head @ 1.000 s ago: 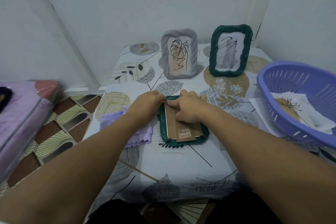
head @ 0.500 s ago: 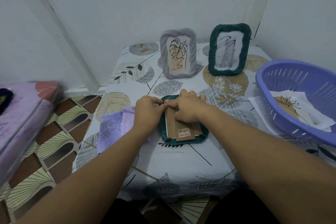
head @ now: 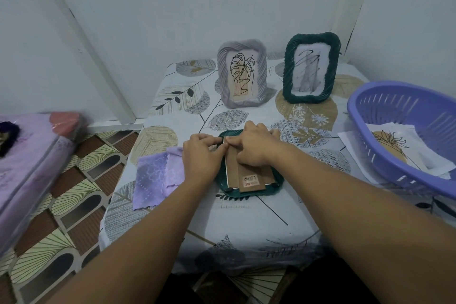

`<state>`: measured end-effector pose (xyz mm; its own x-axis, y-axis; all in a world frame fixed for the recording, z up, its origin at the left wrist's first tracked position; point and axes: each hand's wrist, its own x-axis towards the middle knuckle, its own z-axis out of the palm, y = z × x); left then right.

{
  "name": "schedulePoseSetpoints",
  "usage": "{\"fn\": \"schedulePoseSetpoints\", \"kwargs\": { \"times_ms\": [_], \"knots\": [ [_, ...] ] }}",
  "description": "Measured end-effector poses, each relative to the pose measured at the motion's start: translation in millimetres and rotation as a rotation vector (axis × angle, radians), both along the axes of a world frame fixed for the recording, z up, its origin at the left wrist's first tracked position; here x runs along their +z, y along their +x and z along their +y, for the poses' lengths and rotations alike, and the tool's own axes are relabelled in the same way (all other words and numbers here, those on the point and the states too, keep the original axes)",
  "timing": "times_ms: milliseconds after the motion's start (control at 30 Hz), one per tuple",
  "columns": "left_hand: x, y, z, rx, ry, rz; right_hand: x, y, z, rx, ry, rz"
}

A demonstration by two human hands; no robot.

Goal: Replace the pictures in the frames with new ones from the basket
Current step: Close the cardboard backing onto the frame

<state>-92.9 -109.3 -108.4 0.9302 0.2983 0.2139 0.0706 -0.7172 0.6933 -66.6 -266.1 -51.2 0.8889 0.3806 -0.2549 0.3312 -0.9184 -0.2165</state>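
Two hands working the back of a face-down frame

Two hands are meeting at the far left corner of the green frame (head: pixel 249 186), which is lying face down near the middle of the table (head: pixel 246 224). The left hand (head: pixel 202 155) is curling its fingers and seemingly pinching something small at the edge of the brown backing board (head: pixel 246 175); exactly what it is nipping is too small to tell. The right hand (head: pixel 254 148) is resting on the board with fingers bent, its tips pressing at the same corner.

The frame is probably light but rigid, its rim ropy and twisted, giving good purchase at the sides. The board looks like thin stiff card, likely to bend if levered hard, so lifting at an edge near the small dark clips seems wisest. Any glass beneath would be fragile.

Just left is lying a soft lilac cloth (head: pixel 158 177) with scalloped edges. Far back, a grey frame (head: pixel 243 74) and a second green frame (head: pixel 311 68) are standing upright. To the right, a slotted purple plastic basket (head: pixel 385 116) is holding paper pictures (head: pixel 404 153).
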Motion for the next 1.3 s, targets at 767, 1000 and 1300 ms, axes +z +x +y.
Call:
{"fn": "schedulePoseSetpoints", "kwargs": {
  "times_ms": [767,1000,1300],
  "knots": [
    [15,-14,-10,-0.284,0.468,-0.06,-16,-8,-12,-0.11,0.253,-0.096],
    [52,-2,-17,-0.418,0.705,0.184,-24,-15,-21,-0.426,0.37,-0.239],
    [73,11,-34,-0.563,0.663,0.448,-34,-19,-44,-0.625,0.426,-0.114]
  ]
}}
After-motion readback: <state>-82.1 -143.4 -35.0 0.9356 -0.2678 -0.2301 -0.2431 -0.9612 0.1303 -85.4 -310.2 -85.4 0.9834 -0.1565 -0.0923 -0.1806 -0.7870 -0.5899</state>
